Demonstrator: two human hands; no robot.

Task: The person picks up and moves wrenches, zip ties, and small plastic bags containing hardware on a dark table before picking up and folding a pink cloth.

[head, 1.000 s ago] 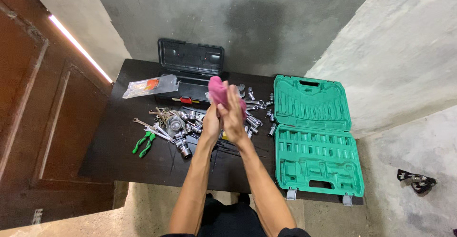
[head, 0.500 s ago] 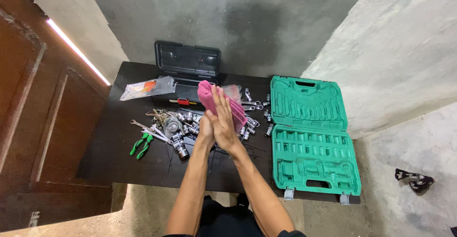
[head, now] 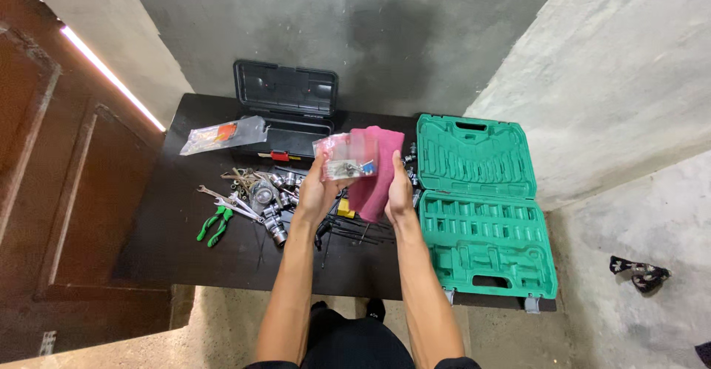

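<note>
Dim, even light fills the scene. A bright white strip of glare [head: 111,80] runs diagonally at far left, blown out. The dark wooden table [head: 170,243] swallows detail, while the green plastic moulded case [head: 481,221] at right reads clearly. Wide-angle distortion bends the walls at the edges. Focus is fairly sharp; shadows are soft.

A dark counter [head: 185,250] stood against the grey wall. On it lay an open black toolbox [head: 285,113] at the back, a clear packet with orange contents [head: 221,133] to its left, a scatter of chrome sockets and wrenches [head: 255,195] in the middle, green-handled pliers [head: 211,224] near the left, and an open green moulded case [head: 481,206] on the right side.
</note>
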